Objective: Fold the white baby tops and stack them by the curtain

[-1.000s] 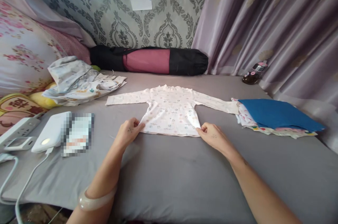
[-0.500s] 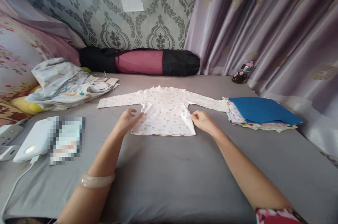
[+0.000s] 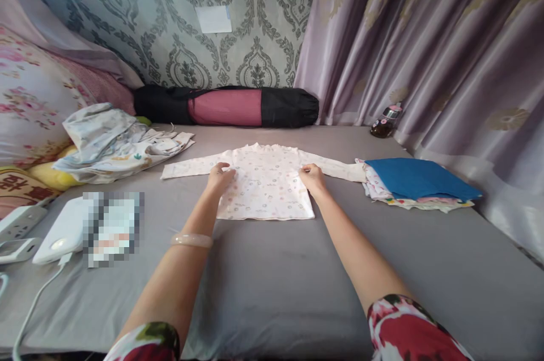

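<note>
A small white long-sleeved shirt (image 3: 266,188) with a fine print lies spread flat on the grey sheet, its neck away from me and both sleeves stretched out sideways. My left hand (image 3: 220,178) is at its left side just below the armpit, thumb and fingers closing on the fabric's edge. At the opposite armpit my right hand (image 3: 313,178) pinches the shirt, and the cloth puckers slightly at the fingertips. The cuff of the right sleeve reaches a stack of folded clothes (image 3: 420,179) with a blue piece on top.
Crumpled printed clothes (image 3: 110,145) lie at the left beside a floral pillow (image 3: 25,94). A black and pink rolled bag (image 3: 225,107) rests along the wall. A white power bank (image 3: 63,230) with a cable and a power strip (image 3: 21,222) sit front left. A bottle (image 3: 385,121) stands by the curtain.
Both hands have moved up along the shirt's sides to the armpits. My left hand has closed from a looser pose onto the edge. The view has tilted up slightly.
</note>
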Demonstrator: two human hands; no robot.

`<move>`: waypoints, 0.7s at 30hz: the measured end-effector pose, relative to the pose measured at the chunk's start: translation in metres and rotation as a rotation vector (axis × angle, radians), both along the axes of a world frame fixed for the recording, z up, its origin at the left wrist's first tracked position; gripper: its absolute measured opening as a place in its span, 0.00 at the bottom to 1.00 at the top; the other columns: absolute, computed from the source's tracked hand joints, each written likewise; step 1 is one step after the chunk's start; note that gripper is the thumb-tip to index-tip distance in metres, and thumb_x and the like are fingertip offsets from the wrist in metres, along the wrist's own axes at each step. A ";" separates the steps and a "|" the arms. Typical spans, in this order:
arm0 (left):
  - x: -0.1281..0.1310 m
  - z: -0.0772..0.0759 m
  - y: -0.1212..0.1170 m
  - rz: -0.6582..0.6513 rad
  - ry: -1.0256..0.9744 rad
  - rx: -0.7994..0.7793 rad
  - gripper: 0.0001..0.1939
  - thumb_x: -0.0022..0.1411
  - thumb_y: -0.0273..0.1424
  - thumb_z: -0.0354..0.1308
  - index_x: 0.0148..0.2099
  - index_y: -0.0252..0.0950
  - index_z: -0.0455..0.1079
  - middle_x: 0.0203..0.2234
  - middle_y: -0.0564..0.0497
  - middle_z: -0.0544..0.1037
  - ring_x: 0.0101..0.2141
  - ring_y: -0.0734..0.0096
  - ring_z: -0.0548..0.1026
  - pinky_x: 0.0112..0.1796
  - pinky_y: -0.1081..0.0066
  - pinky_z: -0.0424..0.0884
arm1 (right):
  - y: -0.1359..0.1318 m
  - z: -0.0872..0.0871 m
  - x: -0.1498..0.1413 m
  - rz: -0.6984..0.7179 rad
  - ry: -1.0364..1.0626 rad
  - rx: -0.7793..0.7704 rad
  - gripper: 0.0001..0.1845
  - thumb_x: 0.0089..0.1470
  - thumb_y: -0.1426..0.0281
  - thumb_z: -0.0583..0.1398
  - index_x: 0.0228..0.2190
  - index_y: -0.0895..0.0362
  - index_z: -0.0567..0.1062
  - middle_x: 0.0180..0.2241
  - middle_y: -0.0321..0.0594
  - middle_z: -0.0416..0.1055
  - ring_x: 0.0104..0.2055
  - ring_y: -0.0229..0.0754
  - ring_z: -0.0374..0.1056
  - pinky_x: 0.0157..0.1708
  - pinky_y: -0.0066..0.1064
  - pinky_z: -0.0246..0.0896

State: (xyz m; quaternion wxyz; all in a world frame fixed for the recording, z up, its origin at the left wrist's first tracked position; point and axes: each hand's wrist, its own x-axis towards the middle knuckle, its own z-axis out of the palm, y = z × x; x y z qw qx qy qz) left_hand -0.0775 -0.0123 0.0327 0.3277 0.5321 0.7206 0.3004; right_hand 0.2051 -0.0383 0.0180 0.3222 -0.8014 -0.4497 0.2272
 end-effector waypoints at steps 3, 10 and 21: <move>0.002 -0.001 0.000 0.010 -0.020 0.000 0.23 0.54 0.34 0.57 0.53 0.36 0.70 0.27 0.50 0.77 0.26 0.67 0.75 0.30 0.70 0.70 | -0.006 0.002 -0.006 0.045 -0.163 -0.027 0.15 0.57 0.67 0.56 0.45 0.53 0.75 0.43 0.43 0.76 0.47 0.46 0.71 0.42 0.32 0.64; 0.003 -0.007 -0.007 -0.101 0.218 0.064 0.21 0.60 0.27 0.49 0.53 0.43 0.72 0.40 0.49 0.76 0.31 0.67 0.77 0.36 0.69 0.71 | -0.025 0.008 -0.020 0.239 -0.492 -0.064 0.24 0.63 0.74 0.45 0.53 0.50 0.71 0.51 0.48 0.68 0.46 0.47 0.70 0.41 0.34 0.61; 0.018 0.008 -0.022 -0.316 0.894 0.159 0.20 0.58 0.22 0.50 0.51 0.35 0.73 0.54 0.35 0.66 0.56 0.46 0.63 0.52 0.56 0.64 | -0.029 0.015 -0.029 0.336 -0.738 -0.075 0.26 0.61 0.79 0.43 0.50 0.60 0.74 0.54 0.58 0.65 0.55 0.55 0.62 0.51 0.42 0.55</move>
